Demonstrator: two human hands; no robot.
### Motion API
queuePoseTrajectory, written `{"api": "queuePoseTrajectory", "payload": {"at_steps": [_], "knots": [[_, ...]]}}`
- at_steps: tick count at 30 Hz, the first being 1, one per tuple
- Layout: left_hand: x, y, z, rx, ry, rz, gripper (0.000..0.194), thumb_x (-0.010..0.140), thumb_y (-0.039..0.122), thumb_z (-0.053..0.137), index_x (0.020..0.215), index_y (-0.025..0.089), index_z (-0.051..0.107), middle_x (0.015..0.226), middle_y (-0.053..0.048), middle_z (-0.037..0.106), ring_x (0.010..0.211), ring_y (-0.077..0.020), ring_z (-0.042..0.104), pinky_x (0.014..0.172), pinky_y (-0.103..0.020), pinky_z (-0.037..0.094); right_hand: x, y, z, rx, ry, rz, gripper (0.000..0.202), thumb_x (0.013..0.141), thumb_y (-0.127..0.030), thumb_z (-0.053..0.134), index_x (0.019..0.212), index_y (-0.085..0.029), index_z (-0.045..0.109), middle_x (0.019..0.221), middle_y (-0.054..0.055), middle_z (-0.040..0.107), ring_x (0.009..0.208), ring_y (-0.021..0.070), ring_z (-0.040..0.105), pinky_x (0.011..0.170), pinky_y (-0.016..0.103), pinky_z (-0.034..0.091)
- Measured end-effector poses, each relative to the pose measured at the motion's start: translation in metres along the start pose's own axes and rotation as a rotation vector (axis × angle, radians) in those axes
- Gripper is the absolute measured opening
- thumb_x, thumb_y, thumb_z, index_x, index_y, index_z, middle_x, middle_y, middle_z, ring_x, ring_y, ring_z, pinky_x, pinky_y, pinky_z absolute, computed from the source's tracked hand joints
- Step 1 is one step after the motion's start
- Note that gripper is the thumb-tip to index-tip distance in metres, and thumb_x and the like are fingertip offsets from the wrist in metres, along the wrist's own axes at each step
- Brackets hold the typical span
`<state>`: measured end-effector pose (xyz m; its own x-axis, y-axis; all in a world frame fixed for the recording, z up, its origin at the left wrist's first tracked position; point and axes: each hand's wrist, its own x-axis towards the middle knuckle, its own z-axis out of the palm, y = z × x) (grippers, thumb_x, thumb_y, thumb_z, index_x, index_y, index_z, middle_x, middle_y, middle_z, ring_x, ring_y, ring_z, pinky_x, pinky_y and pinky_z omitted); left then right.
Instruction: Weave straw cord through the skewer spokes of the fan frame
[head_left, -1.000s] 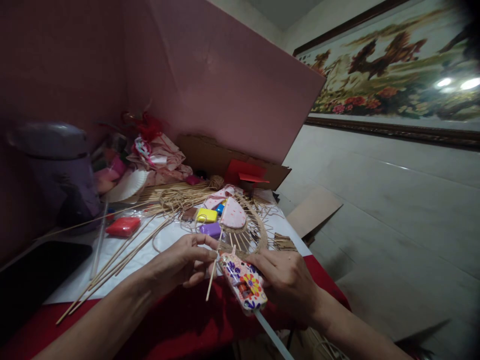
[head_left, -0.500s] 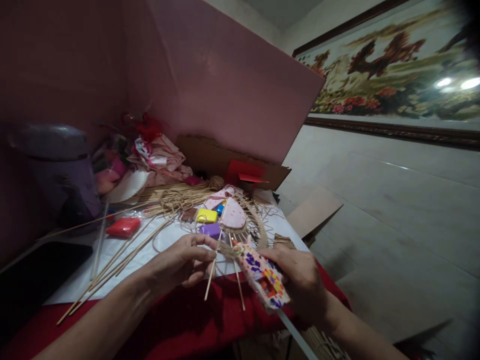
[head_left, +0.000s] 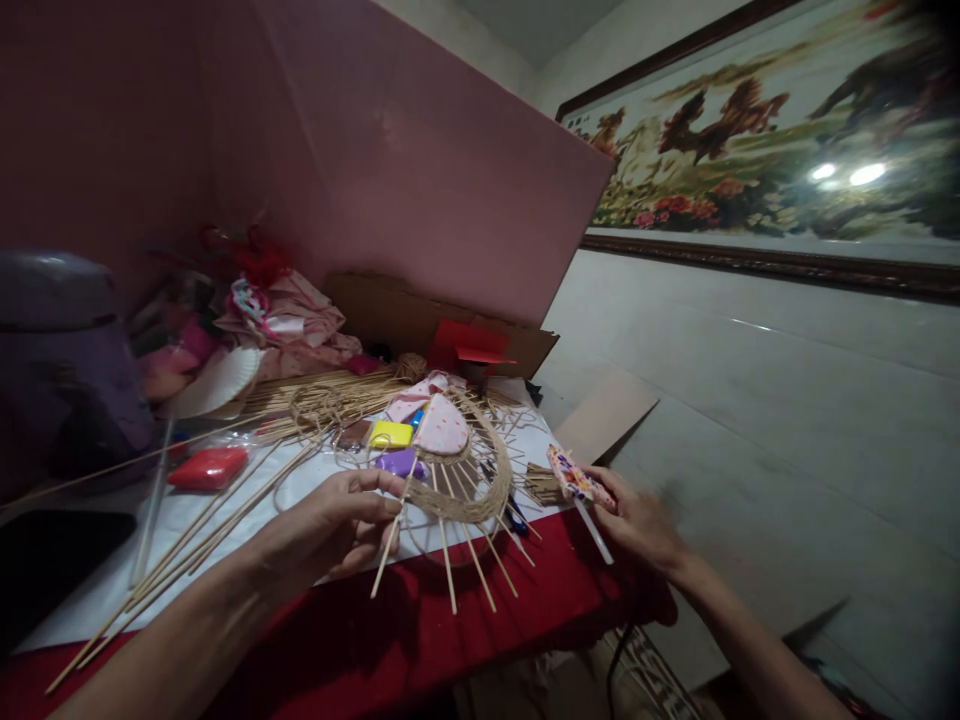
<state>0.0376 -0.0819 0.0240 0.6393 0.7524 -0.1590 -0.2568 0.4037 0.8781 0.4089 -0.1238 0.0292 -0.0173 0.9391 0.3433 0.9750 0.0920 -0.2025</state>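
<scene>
My left hand (head_left: 352, 520) pinches the left edge of a twine-wound frame (head_left: 480, 508) with thin sticks radiating past its rim toward me. A pink dotted fabric piece (head_left: 442, 425) covers the frame's inner part. Off to the right, my right hand (head_left: 630, 515) is closed around a flower-patterned glue gun (head_left: 577, 482), and a clear glue stick (head_left: 594, 532) juts from it toward me. The glue gun is apart from the frame. Dark blue scissors (head_left: 516, 515) lie partly hidden beneath the sticks.
Yellow (head_left: 391, 434), purple (head_left: 400, 462) and red (head_left: 208, 468) packets lie left of the frame, among long sticks (head_left: 225, 510). A purple container (head_left: 67, 370) and black phone-like slab (head_left: 67, 570) are at far left. Cardboard (head_left: 442, 320) stands behind, with crumpled pink fabric (head_left: 300, 320).
My right hand has carried the glue gun away from the frame to the right, uncovering the twine rim and more sticks. The view has shifted slightly right. My left hand still grips the frame.
</scene>
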Motion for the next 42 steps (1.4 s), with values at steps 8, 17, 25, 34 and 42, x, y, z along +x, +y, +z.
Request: {"api": "queuePoseTrajectory", "payload": {"at_steps": [8, 17, 25, 34, 42], "knots": [[-0.002, 0.006, 0.002, 0.042, 0.065, -0.008, 0.02, 0.07, 0.02, 0.063, 0.086, 0.014, 0.051, 0.053, -0.002, 0.061, 0.028, -0.0023, 0.033, 0.031, -0.015, 0.014, -0.014, 0.026, 0.015, 0.015, -0.152, -0.121, 0.037, 0.081, -0.024, 0.048, 0.117, -0.016, 0.053, 0.111, 0.01, 0.061, 0.098, 0.0215, 0.059, 0.083, 0.036, 0.046], [-0.003, 0.007, 0.004, 0.033, 0.129, 0.0, 0.023, 0.065, 0.022, 0.065, 0.083, 0.014, 0.053, 0.05, 0.0, 0.058, 0.029, -0.0025, 0.034, 0.032, -0.015, 0.019, -0.005, -0.028, -0.011, -0.265, 0.068, -0.21, 0.019, 0.079, -0.02, 0.053, 0.095, -0.018, 0.063, 0.087, 0.008, 0.062, 0.081, 0.0227, 0.055, 0.072, 0.036, 0.042], [-0.002, 0.005, 0.003, 0.016, 0.02, -0.008, 0.011, 0.069, 0.021, 0.061, 0.073, 0.011, 0.06, 0.052, -0.002, 0.059, 0.029, -0.0017, 0.034, 0.032, -0.016, 0.017, 0.005, -0.175, 0.007, 0.182, 0.185, -0.553, 0.014, 0.079, -0.014, 0.051, 0.088, -0.018, 0.061, 0.086, 0.006, 0.061, 0.084, 0.0203, 0.052, 0.076, 0.034, 0.039], [-0.004, 0.006, 0.007, 0.001, 0.029, -0.008, 0.012, 0.067, 0.02, 0.059, 0.058, 0.012, 0.058, 0.044, -0.001, 0.056, 0.028, -0.0029, 0.033, 0.033, -0.018, 0.014, 0.016, -0.195, 0.03, 0.212, 0.099, -0.57, 0.019, 0.08, -0.014, 0.051, 0.095, -0.019, 0.061, 0.091, 0.006, 0.058, 0.089, 0.0208, 0.048, 0.078, 0.036, 0.036], [-0.002, 0.004, 0.002, -0.004, -0.018, -0.003, 0.015, 0.069, 0.02, 0.058, 0.058, 0.009, 0.06, 0.046, -0.002, 0.058, 0.027, -0.0018, 0.035, 0.033, -0.017, 0.014, 0.011, -0.198, 0.032, 0.191, 0.115, -0.587, 0.017, 0.081, -0.016, 0.051, 0.094, -0.018, 0.061, 0.092, 0.007, 0.059, 0.089, 0.0219, 0.048, 0.079, 0.037, 0.035]]}}
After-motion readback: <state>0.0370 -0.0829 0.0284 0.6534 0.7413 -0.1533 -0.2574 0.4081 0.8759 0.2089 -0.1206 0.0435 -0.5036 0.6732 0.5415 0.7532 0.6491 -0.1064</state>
